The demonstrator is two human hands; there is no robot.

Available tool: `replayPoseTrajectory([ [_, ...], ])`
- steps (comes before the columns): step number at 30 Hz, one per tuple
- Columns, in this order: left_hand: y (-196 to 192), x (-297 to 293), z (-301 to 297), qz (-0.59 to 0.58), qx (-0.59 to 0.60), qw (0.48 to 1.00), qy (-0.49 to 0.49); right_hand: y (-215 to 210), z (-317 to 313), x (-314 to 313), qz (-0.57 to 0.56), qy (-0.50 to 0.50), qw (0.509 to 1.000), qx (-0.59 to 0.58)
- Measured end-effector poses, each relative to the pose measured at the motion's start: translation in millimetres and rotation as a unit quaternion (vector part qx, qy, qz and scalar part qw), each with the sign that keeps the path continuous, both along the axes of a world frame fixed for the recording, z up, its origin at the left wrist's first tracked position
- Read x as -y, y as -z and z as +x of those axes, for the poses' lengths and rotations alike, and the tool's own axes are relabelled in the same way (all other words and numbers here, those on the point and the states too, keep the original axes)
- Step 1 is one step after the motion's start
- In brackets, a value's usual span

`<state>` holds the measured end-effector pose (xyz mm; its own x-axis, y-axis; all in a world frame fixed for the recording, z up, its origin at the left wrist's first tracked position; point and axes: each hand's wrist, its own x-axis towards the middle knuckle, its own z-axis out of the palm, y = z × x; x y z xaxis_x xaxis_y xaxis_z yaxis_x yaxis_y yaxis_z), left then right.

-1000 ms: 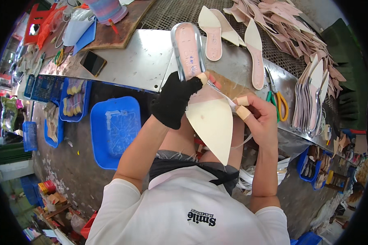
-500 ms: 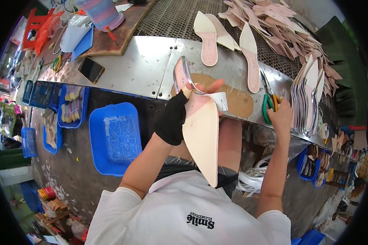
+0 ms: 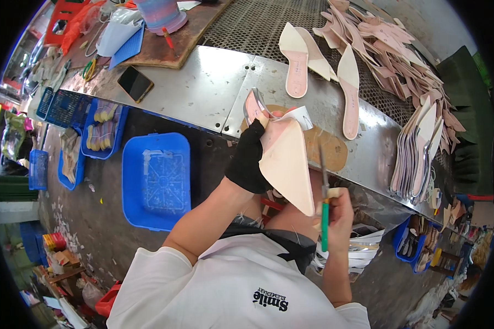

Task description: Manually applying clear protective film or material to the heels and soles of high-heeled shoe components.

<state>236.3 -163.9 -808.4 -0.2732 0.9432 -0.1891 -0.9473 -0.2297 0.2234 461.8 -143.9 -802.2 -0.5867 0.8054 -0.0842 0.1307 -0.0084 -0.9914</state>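
Observation:
My left hand (image 3: 251,159), in a black fingerless glove, grips a pointed cream shoe sole (image 3: 286,162) with a pink heel part, held up in front of me over the edge of the metal bench (image 3: 203,93). A white strip of tape or paper (image 3: 299,116) hangs off its upper end. My right hand (image 3: 335,211) holds green-handled scissors (image 3: 324,203), blades pointing up just beside the sole's lower right edge.
Pink insoles (image 3: 296,60) lie on the bench, with a heap of several more (image 3: 389,49) behind and a stack standing at the right (image 3: 417,153). A phone (image 3: 135,83) lies at the left. Blue bins (image 3: 156,181) sit on the floor.
My right hand came back from the bench's right side holding the green scissors and now has them beside the sole. The left hand kept holding the sole, slightly turned.

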Motion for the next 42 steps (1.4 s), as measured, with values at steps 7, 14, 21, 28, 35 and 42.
replayPoseTrajectory([
  [7, -1.3, 0.7, -0.8, 0.144, 0.037, 0.984, 0.1, -9.5, -30.9, -8.8, -0.048, 0.008, 0.999, 0.002],
  [14, 13.4, -11.1, -12.3, -0.044, -0.184, 0.98, 0.056, 10.0, -9.3, -40.5, 0.015, 0.048, 0.997, 0.064],
  [21, 20.1, -25.0, -2.2, -0.052, -0.332, 0.942, 0.003, 20.5, 1.3, -115.1, 0.105, 0.059, 0.978, 0.168],
  [28, 1.3, -27.4, 7.8, -0.103, -0.419, 0.902, -0.008, -24.4, -34.8, -114.5, 0.157, -0.037, 0.986, -0.033],
  [35, -31.9, -31.2, 20.9, -0.099, -0.487, 0.868, -0.019, -34.6, -24.8, -122.1, -0.085, -0.083, 0.991, -0.062],
  [42, -34.9, -37.2, 15.9, -0.166, -0.568, 0.806, -0.024, -36.1, -40.3, -93.2, 0.236, -0.112, 0.961, 0.093],
])
